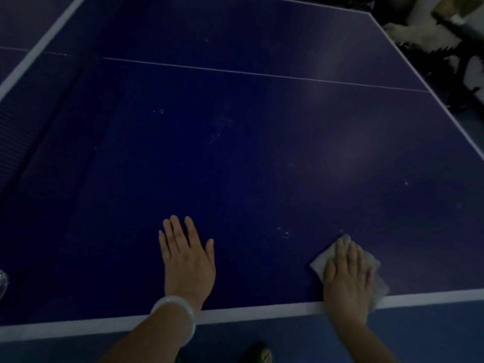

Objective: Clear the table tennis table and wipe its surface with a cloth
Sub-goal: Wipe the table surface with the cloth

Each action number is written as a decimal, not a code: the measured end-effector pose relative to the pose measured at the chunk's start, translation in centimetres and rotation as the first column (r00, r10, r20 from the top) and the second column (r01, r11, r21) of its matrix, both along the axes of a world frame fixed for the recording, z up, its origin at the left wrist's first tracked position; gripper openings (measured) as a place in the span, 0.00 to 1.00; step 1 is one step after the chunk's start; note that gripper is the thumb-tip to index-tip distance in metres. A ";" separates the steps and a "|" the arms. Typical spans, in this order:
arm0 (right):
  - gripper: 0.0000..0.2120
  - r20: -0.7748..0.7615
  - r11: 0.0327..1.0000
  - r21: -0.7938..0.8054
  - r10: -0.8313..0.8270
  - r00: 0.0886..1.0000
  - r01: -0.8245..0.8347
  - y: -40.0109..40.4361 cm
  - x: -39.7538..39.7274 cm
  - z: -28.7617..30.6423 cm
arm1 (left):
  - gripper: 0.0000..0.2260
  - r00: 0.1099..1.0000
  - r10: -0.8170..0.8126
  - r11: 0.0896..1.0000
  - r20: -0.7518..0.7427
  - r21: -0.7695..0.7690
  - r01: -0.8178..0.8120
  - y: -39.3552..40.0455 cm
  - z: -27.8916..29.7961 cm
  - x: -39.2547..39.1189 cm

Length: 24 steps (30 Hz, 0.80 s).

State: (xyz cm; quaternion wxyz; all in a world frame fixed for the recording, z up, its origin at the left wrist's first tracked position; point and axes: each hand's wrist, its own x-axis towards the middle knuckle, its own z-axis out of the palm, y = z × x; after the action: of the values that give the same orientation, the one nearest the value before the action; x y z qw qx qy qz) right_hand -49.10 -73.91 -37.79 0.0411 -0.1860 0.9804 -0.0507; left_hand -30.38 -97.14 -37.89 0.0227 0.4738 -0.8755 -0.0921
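The right hand (347, 275) is pressing a cloth (320, 262) flat-fingered at five o'clock on the table (235, 153). The left hand (186, 260) is resting at six, fingers straight and slightly spread.

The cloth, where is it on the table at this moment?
In the head view the cloth lies flat under the right hand, low right, by the table's white near edge line.

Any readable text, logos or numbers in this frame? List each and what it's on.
None readable.
Table tennis table: only white boundary lines and a thin centre line, no print or logo.
Cloth under the right hand: plain, no label visible.
Bangle on the left hand's wrist: plain, no marking.
Dark clutter beyond the far corner: too dim and blurred to tell.
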 end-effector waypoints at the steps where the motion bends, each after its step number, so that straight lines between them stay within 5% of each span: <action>1: 0.27 0.005 0.997 0.001 -0.075 0.997 0.075 -1.0 0.8 0.1 | 0.32 1.000 0.003 1.000 0.012 0.004 -0.003 0.0 0.0 -0.1; 4: 0.39 -0.026 0.964 0.070 0.258 0.966 -0.256 -6.1 4.8 0.0 | 0.32 1.000 0.004 1.000 0.026 -0.004 -0.004 0.1 0.0 -0.3; 7: 0.35 -0.010 0.682 -0.006 0.731 0.682 -0.731 -9.6 6.8 -0.6 | 0.33 0.999 0.013 1.000 0.032 -0.012 -0.013 0.2 0.2 -0.3; 9: 0.31 -0.048 0.513 0.057 0.858 0.511 -0.856 -9.7 3.9 0.0 | 0.33 0.999 0.007 1.000 0.036 -0.014 -0.006 0.2 0.2 -0.3; 10: 0.34 -0.062 0.510 0.150 0.860 0.506 -0.847 -9.0 1.4 0.0 | 0.33 0.999 0.009 1.000 0.043 -0.015 -0.009 0.1 0.1 -0.2; 12: 0.41 -0.098 0.755 0.229 0.645 0.757 -0.614 -6.6 -3.3 0.2 | 0.33 0.999 0.014 1.000 0.052 -0.017 -0.013 0.0 0.1 -0.2; 14: 0.35 -0.092 0.980 0.087 0.188 0.978 -0.180 -4.1 -5.5 0.6 | 0.32 0.998 0.009 1.000 0.058 -0.014 -0.008 0.0 0.1 -0.3; 16: 0.28 -0.023 0.994 -0.079 -0.071 0.997 0.069 -4.4 -3.7 0.7 | 0.32 0.998 0.013 1.000 0.064 -0.015 -0.012 0.0 0.1 -0.2; 18: 0.31 -0.048 0.998 -0.052 0.037 0.998 -0.039 -6.6 0.2 0.3 | 0.32 0.998 0.015 1.000 0.068 -0.019 -0.013 -0.1 0.0 -0.2; 20: 0.38 -0.022 0.930 0.009 0.368 0.930 -0.368 -9.4 4.1 -0.2 | 0.32 0.997 0.017 1.000 0.070 -0.022 -0.015 -0.1 -0.1 -0.3; 24: 0.31 -0.069 0.547 -0.022 0.834 0.547 -0.837 -12.9 5.4 -0.1 | 0.32 0.997 0.012 0.999 0.077 -0.038 -0.009 -0.1 -0.2 -0.2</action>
State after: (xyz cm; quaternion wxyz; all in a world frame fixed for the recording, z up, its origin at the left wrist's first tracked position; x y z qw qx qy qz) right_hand -43.73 -86.84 -37.87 0.0305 -0.6316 0.7733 -0.0459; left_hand -30.59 -97.26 -38.06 -0.0018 0.4809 -0.8749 -0.0573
